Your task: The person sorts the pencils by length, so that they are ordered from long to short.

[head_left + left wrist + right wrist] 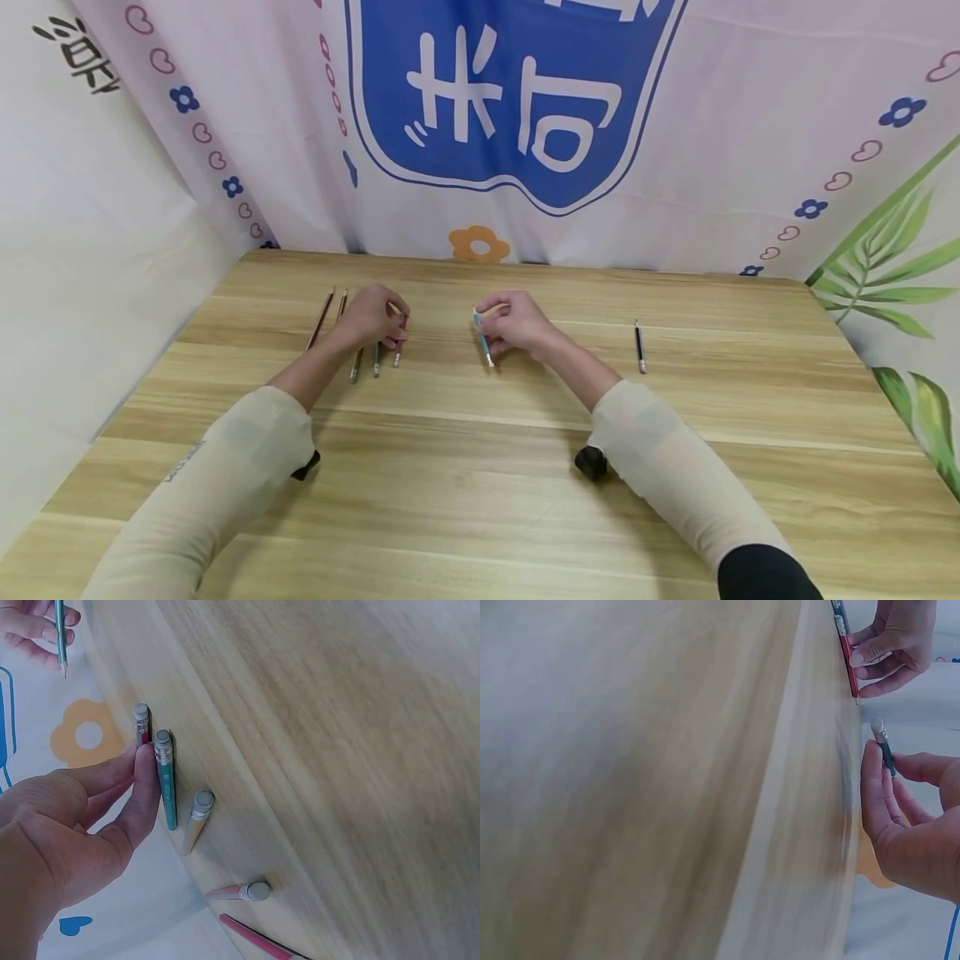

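Observation:
My left hand [372,317] pinches a red pencil [402,337] at the right end of a group of pencils; its eraser [142,712] stands just past the fingertips in the left wrist view. Right beside the thumb lies a teal pencil [166,784], and beyond it a yellowish-brown pencil [197,819]. My right hand [521,321] pinches a light blue-green pencil [483,337] between thumb and fingers, tilted, with its white eraser [877,727] toward me. In the right wrist view it shows apart from the red pencil.
Two dark reddish pencils [322,317] lie at the left, partly behind the left hand. A dark pencil [640,346] lies alone at the right on the wooden table [450,483]. A printed curtain [300,167] hangs along the table's back edge.

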